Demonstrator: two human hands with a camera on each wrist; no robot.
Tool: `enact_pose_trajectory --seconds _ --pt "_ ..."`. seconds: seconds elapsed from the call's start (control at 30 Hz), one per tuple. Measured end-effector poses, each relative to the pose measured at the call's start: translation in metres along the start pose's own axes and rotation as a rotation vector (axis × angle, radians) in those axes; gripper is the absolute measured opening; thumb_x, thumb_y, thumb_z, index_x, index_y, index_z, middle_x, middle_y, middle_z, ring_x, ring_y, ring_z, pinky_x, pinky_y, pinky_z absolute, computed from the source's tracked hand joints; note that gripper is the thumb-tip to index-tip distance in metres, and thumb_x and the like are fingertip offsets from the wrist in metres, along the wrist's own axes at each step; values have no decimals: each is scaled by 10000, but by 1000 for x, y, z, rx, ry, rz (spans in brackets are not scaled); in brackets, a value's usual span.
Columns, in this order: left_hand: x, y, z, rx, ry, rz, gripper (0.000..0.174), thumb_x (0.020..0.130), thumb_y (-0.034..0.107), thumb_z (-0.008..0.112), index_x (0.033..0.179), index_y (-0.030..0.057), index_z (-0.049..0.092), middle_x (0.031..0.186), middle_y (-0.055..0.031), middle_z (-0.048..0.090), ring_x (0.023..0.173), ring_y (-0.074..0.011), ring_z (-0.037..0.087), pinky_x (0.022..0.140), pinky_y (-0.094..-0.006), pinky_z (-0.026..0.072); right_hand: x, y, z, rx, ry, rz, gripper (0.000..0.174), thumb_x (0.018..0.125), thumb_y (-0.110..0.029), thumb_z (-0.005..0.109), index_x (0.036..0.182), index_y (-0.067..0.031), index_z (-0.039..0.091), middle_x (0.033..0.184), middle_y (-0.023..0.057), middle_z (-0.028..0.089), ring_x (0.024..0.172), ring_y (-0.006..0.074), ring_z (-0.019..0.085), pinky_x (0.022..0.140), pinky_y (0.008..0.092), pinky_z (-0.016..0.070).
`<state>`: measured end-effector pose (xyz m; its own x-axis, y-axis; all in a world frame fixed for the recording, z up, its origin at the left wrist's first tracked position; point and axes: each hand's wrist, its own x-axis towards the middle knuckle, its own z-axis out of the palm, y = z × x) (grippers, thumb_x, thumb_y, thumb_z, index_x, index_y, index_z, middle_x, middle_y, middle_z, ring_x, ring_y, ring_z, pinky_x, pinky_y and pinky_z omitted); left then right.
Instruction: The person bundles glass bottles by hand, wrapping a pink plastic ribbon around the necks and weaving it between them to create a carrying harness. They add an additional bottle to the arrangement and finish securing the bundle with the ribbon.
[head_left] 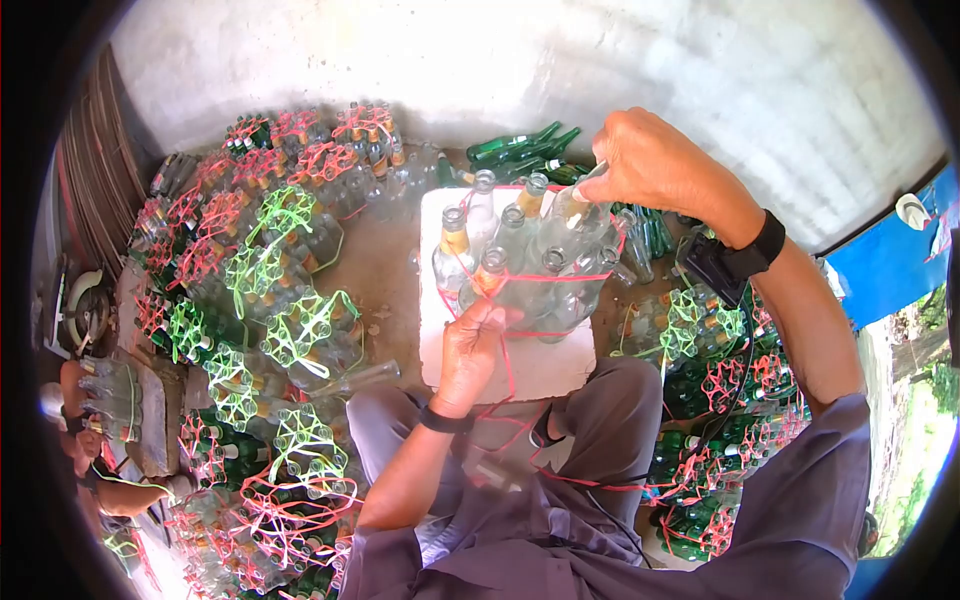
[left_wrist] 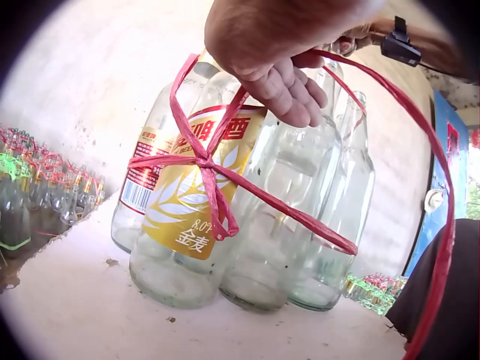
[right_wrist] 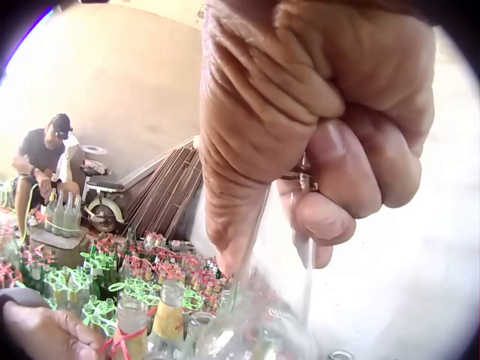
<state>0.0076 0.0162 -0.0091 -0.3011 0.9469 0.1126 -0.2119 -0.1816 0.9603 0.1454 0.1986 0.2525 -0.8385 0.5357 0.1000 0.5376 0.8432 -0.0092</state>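
Note:
Several clear glass bottles (head_left: 515, 235) stand bunched upright on a white board (head_left: 435, 350), some with gold labels (left_wrist: 202, 195). Red plastic strap (left_wrist: 289, 210) runs round the bunch and crosses in a knot on the front bottle. Low at that front bottle, my left hand (head_left: 468, 350) pinches the strap, whose loose length trails toward my lap. On the bunch's far right side, my right hand (head_left: 645, 165) grips one bottle (right_wrist: 274, 259) by its neck, fingers curled round it. The bottle's mouth is hidden inside that hand.
Bundles of bottles tied with green strap (head_left: 285, 210) and red strap crowd the floor at left, with more bundles (head_left: 690, 330) at right. Loose green bottles (head_left: 525, 147) lie by the wall. Another person (right_wrist: 45, 154) sits beside bottles on a stand.

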Motion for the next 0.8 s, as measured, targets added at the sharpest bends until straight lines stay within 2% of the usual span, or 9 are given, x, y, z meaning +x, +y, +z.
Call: enact_pose_trajectory --seconds 0.33,0.43,0.5,0.63,0.7,0.73,0.8 --pt "2 -1 -1 13 -9 -6 222 1070 156 539 965 5 663 1009 -78 758 889 -99 593 907 -305 496 -9 3 4 14 39 40 501 722 -330 796 648 110 567 578 295 403 514 397 380 524 485 403" --pt "1 -2 -3 14 -7 3 226 1071 156 532 967 8 666 1007 -78 760 888 -98 591 906 -302 494 -14 11 10 -33 30 4 494 732 -334 801 650 95 570 592 293 446 532 420 438 539 484 420" --pt "2 -5 -5 16 -23 9 225 1069 156 530 968 8 667 1004 -78 761 892 -99 593 907 -305 495 -14 12 13 11 62 -29 489 743 -343 806 647 77 575 609 282 508 577 451 518 568 501 445" --pt "1 -2 -3 27 -12 -14 225 1071 157 528 976 9 669 1008 -79 761 888 -104 598 906 -308 500 -12 -1 25 -50 -6 -31 457 783 -349 797 689 57 611 627 259 564 630 464 572 612 519 473" --pt "0 1 -1 -16 -5 12 228 1075 163 530 987 9 673 1014 -83 763 880 -107 604 903 -310 505 -8 -2 29 -104 43 2 418 840 -353 766 820 46 644 733 246 628 722 464 611 674 519 496" --pt "0 0 -2 -15 -5 6 228 1075 163 530 987 9 673 1014 -83 763 880 -107 604 903 -310 505 -7 3 34 -99 38 3 418 840 -353 766 820 46 644 733 246 628 722 464 611 674 519 496" --pt "1 -2 -3 -38 -16 -12 227 1076 161 532 994 7 679 1019 -87 764 885 -110 604 905 -310 504 -2 12 42 -85 113 -27 431 893 -371 730 1008 38 655 902 240 670 855 462 629 766 490 517"
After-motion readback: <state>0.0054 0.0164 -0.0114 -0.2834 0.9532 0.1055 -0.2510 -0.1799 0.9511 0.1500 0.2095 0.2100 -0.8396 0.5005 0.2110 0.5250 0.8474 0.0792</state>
